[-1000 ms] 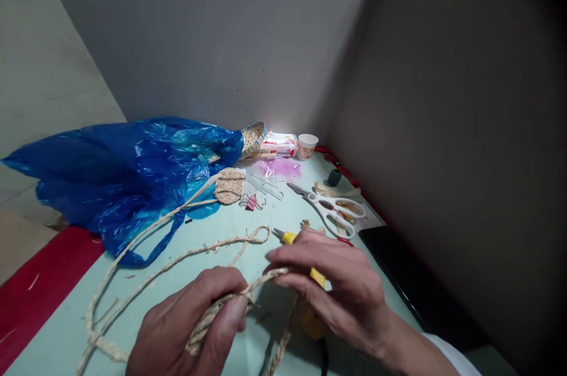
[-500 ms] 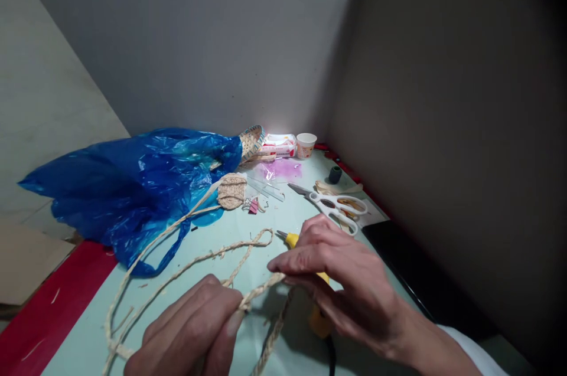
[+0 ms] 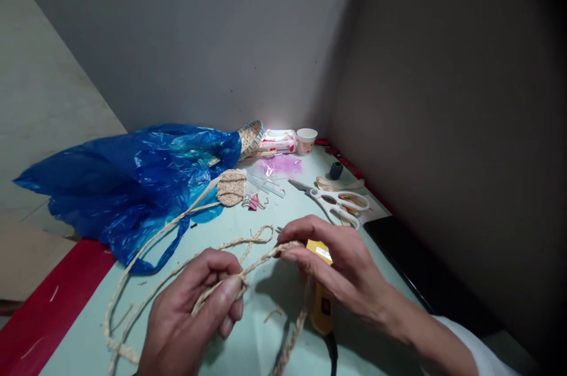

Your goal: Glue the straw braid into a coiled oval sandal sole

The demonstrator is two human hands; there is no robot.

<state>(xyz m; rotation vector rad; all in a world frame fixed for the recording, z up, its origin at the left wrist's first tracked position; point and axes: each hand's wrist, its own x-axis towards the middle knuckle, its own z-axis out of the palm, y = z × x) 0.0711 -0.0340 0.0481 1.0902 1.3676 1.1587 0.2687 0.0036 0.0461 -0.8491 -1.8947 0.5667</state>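
Observation:
A pale braided straw cord (image 3: pixel 267 257) stretches between my two hands above the table. My left hand (image 3: pixel 199 305) is closed on it, with the thumb pressed over the strands. To the right, my right hand (image 3: pixel 330 264) pinches the cord between thumb and fingers, and a length hangs down below that hand. More of the cord loops over the table at the left, and strands lead to a woven straw piece (image 3: pixel 231 188). Partly behind my right hand lies a yellow glue gun or similar corded tool (image 3: pixel 322 305), its tip just showing past my fingers.
White-handled scissors (image 3: pixel 332 202) lie beyond my right hand, near a dark thread spool (image 3: pixel 336 170). A blue plastic bag (image 3: pixel 146 187) holds a small basket (image 3: pixel 251 139). Behind stand a paper cup (image 3: pixel 306 141) and a pink binder clip (image 3: pixel 253 203). A black flat object (image 3: pixel 407 264) lies right.
My left hand has turned so its thumb shows over the cord. My right hand has moved slightly right and up, drawing a longer stretch of cord between the hands.

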